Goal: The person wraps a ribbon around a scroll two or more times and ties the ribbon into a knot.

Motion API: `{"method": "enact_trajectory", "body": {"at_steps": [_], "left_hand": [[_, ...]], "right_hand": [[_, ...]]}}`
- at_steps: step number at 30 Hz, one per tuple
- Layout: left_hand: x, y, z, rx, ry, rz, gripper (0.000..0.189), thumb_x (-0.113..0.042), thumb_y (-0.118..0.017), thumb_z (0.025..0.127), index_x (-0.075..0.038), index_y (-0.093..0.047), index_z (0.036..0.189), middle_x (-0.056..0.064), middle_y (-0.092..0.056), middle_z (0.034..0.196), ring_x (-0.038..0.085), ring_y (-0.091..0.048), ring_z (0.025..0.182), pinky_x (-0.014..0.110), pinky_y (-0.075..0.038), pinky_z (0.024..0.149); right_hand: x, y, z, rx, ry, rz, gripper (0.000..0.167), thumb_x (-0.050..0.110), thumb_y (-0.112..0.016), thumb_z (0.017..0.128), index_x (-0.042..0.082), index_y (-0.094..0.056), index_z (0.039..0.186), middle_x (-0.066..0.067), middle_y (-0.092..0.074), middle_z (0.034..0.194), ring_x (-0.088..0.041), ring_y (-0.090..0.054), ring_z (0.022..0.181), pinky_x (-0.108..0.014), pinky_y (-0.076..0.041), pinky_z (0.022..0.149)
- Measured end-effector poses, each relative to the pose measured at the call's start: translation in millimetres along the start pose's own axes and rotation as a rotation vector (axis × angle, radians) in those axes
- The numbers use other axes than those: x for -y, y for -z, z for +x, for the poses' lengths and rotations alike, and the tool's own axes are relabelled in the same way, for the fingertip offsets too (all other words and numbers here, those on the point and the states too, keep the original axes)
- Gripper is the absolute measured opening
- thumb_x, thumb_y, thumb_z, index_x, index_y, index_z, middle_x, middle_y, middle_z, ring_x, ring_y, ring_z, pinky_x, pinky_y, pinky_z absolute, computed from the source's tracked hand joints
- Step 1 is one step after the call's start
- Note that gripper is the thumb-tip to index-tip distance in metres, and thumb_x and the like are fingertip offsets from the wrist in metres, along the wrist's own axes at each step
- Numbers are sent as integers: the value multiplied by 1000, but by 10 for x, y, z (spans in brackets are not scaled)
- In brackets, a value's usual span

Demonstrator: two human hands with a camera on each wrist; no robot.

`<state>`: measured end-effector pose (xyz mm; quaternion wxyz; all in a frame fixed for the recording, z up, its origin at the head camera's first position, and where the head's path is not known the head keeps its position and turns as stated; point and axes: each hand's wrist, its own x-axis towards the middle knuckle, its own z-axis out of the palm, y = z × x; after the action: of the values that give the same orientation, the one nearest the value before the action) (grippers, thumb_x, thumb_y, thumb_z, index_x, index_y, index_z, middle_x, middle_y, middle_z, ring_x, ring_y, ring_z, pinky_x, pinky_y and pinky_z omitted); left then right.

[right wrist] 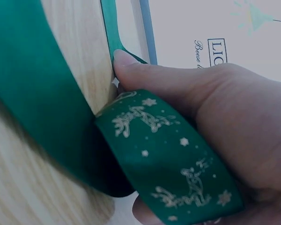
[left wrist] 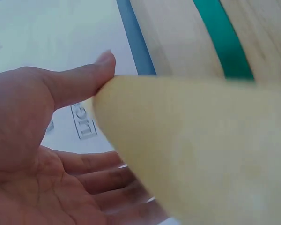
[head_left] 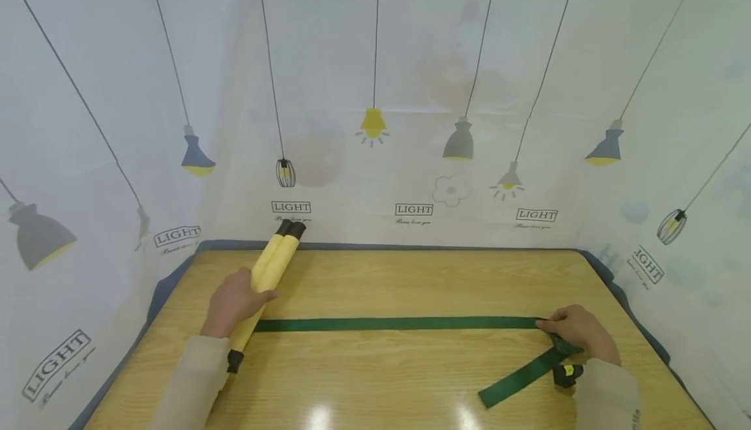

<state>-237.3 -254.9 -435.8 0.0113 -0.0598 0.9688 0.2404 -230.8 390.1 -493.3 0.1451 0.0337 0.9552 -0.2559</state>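
Observation:
My left hand [head_left: 231, 300] holds a pair of yellow tubes [head_left: 274, 262] with black ends, slanted over the left of the table. In the left wrist view the thumb lies at the edge of the blurred yellow surface [left wrist: 187, 140], with the other fingers partly hidden behind it. A green ribbon [head_left: 399, 323] runs straight from the tubes to my right hand [head_left: 581, 329], which pinches it between thumb and fingers. Past the pinch, the ribbon folds over, and its loose end angles down to the left. Pale reindeer and stars show on the ribbon's printed side [right wrist: 164, 154] in the right wrist view.
A small black object with a yellow label [head_left: 566, 375] lies by the right sleeve. The wooden table [head_left: 375, 371] has a blue-grey edge at the back, against a pale curtain [head_left: 352, 58] printed with lamps.

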Motion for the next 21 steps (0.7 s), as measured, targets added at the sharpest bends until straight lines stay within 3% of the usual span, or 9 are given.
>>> {"method": "enact_trajectory", "body": {"at_steps": [9,16,21], "left_hand": [[-247,84,16,94,-43,-66,75,-45,-76,89,13,-46,127,19,-58,97,26,-57,78,32,-49,61],[-423,-17,10,152,-56,-115,76,-47,-75,91,12,-46,130,19,-61,101,25,-60,81,32,-51,62],[-590,-139,-12,172,-38,-214,67,-47,-78,88,4,-49,121,17,-62,96,24,-65,75,32,-54,55]], "right_hand": [[25,-3,3,24,-27,-7,63,50,-66,97,-9,-68,116,-33,-64,120,-40,-64,103,-56,-53,89],[39,-29,-18,38,-55,10,59,46,-67,98,-11,-67,116,-34,-63,120,-39,-63,103,-55,-52,89],[18,-27,-4,41,-67,10,67,51,-67,96,-12,-65,119,-36,-61,122,-42,-63,104,-56,-53,89]]}}
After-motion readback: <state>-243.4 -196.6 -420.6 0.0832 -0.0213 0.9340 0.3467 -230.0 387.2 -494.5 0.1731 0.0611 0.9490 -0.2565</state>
